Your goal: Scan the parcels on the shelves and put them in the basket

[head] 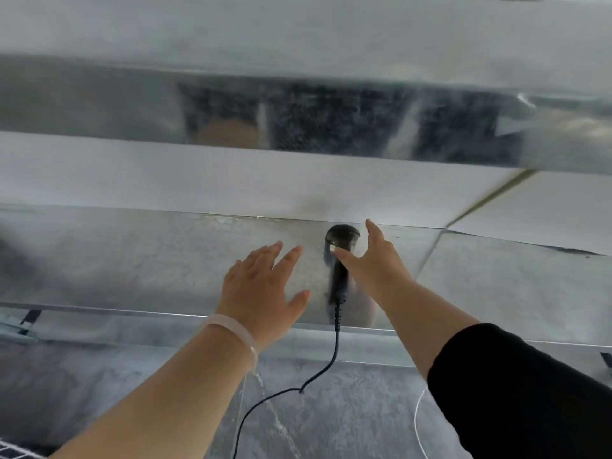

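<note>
Head view, near to far: your right forearm comes in from lower right in a black sleeve, your left forearm from lower left, bare, with a pale translucent bracelet at the wrist. A black cable hangs off the front lip of the metal shelf and loops down between your arms; a thin white cord curves beside the sleeve. Bottom-left corner shows a bit of white wire grid, possibly the basket, can't confirm. Your left hand is flat, fingers spread, palm down over the shelf, holding nothing. Whether it touches the metal, can't tell. Just to its right lies the black handheld barcode scanner, handle toward you, head pointing away, cable plugged into the handle end. Your right hand is spread wide with thumb and fingers apart, right beside the scanner head, thumb overlapping it, not closed on it. Behind the scanner a white panel runs along the back of the shelf. Above that, the next shelf level is motion-blurred; dark shapes sit there, maybe parcels, too smeared to call.
</note>
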Available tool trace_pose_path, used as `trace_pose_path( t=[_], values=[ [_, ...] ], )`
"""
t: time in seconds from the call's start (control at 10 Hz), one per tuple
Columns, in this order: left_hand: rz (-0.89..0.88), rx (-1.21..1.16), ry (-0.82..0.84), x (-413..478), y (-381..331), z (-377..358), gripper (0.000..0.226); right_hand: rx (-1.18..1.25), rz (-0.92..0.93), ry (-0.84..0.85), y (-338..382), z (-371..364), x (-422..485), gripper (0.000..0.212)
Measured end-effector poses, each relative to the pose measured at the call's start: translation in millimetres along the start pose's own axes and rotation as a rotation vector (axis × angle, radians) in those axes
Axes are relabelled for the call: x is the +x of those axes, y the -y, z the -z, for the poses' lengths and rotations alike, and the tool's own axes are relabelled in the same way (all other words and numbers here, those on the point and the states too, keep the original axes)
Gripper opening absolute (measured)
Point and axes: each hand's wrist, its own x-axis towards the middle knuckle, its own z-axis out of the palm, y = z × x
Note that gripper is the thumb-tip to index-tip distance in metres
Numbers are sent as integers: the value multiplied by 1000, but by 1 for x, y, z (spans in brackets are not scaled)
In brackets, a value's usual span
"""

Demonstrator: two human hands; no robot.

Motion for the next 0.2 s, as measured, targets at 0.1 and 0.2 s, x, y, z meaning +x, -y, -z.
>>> trace_pose_path(
  t=[0.1,0.2],
  values=[
    [5,4,-5,-19,-15,27,72,-222,144,-19,-1,27,-38,86],
    [-32,26,1,-45,-34,56,72,-374,269,27,5,54,-83,87]
  ],
)
